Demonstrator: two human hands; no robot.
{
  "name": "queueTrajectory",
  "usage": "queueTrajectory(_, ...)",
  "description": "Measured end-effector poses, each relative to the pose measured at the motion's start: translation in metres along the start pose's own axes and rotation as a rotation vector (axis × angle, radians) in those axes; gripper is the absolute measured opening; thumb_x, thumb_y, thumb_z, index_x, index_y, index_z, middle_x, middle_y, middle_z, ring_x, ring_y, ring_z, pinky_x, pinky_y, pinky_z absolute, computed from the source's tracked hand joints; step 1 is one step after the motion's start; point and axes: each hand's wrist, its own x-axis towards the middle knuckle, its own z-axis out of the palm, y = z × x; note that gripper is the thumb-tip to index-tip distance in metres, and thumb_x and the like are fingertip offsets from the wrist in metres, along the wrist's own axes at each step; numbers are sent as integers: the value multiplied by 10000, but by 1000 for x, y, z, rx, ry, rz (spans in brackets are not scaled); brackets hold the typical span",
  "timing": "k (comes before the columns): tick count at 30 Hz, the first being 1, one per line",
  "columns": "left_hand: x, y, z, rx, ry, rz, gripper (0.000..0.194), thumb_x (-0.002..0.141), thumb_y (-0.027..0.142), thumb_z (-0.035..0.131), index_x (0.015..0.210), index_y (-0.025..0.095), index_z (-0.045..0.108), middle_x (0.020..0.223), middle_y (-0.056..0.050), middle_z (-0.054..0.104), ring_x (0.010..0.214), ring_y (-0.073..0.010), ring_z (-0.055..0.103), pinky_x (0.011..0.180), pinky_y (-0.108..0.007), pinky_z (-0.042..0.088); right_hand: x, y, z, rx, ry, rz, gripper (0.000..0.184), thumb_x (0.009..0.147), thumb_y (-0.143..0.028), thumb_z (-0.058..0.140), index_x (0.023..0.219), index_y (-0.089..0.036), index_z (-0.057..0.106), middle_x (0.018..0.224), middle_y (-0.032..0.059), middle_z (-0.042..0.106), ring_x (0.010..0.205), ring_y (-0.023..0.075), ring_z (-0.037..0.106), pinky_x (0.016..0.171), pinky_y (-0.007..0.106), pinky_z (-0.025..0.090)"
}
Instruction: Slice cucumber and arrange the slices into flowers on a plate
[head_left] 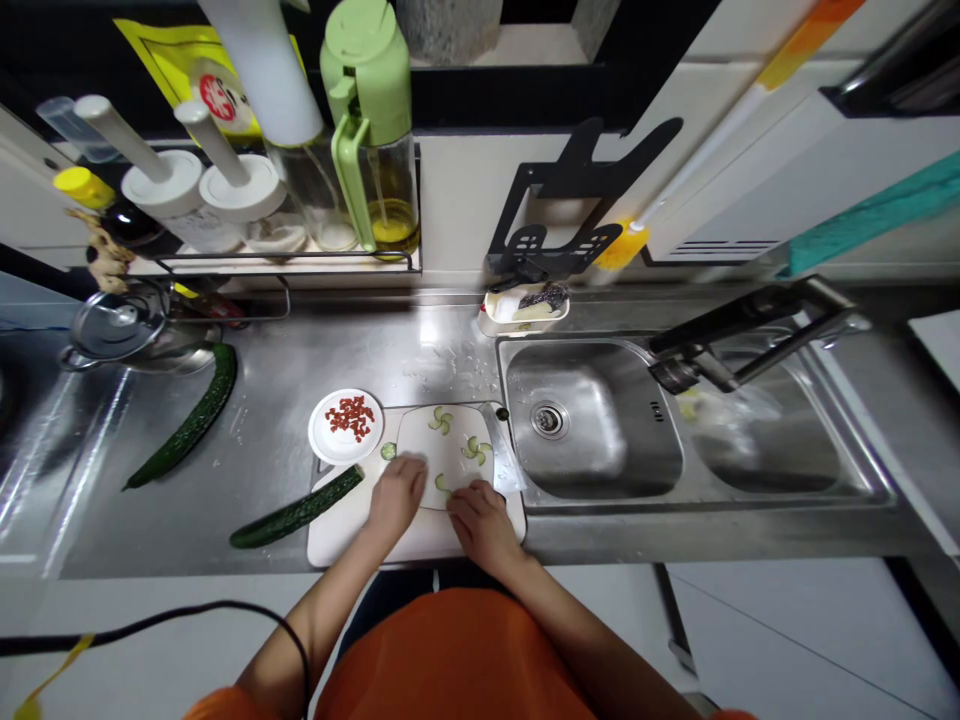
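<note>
A white square plate (457, 452) lies on a white cutting board (349, 530), carrying thin cucumber slices (475, 451) in small pinwheel groups. My left hand (397, 493) is at the plate's left edge, its fingers curled together; what they hold, if anything, is hidden. At the plate's near edge, my right hand (484, 520) has its fingertips pressed together on a cucumber slice, beside another slice. A cut cucumber (300, 508) rests partly on the board, left of my left hand. To the plate's right lies a knife (507, 450) with a broad blade.
A round white plate (321, 430) holds small red pieces. A whole cucumber (191, 425) lies farther left near a lidded pot (120, 320). The double sink (600, 410) and faucet (750, 340) are to the right. Behind, a rack (300, 262) carries an oil bottle (375, 130) and jars.
</note>
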Motion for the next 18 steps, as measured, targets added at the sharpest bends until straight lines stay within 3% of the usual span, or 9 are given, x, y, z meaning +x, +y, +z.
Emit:
queueTrajectory(3, -1, -16, -14, 55, 177, -115, 282, 902, 245, 431, 1105, 187, 619, 1021, -92, 627, 946, -203, 567, 858, -320, 443, 0, 2, 2, 29, 36, 3, 163, 871, -184, 512, 962, -209, 644, 999, 55, 644, 1020, 238, 442, 865, 384, 380)
queueTrajectory(7, -1, -25, -26, 280, 259, -210, 301, 862, 268, 502, 1114, 198, 652, 1054, -128, 591, 982, -263, 511, 862, -397, 413, 1, 2, 4, 40, 48, -3, 163, 871, -176, 510, 955, -210, 646, 966, 57, 646, 997, 239, 457, 850, 388, 388)
queueTrajectory(12, 2, -17, -25, 436, 243, -284, 309, 825, 264, 553, 1114, 258, 660, 1394, -128, 384, 1191, -359, 349, 910, -522, 334, 4, -1, 3, 40, 50, -24, 159, 866, -162, 509, 932, -207, 647, 939, 62, 647, 964, 231, 472, 840, 393, 397)
queueTrajectory(18, 4, -15, -20, 460, 192, -279, 316, 840, 243, 517, 1128, 255, 648, 1492, -115, 252, 1291, -374, 247, 935, -548, 307, 2, -1, 2, 39, 41, -30, 170, 859, -148, 508, 941, -210, 643, 923, 63, 644, 971, 235, 474, 836, 396, 402)
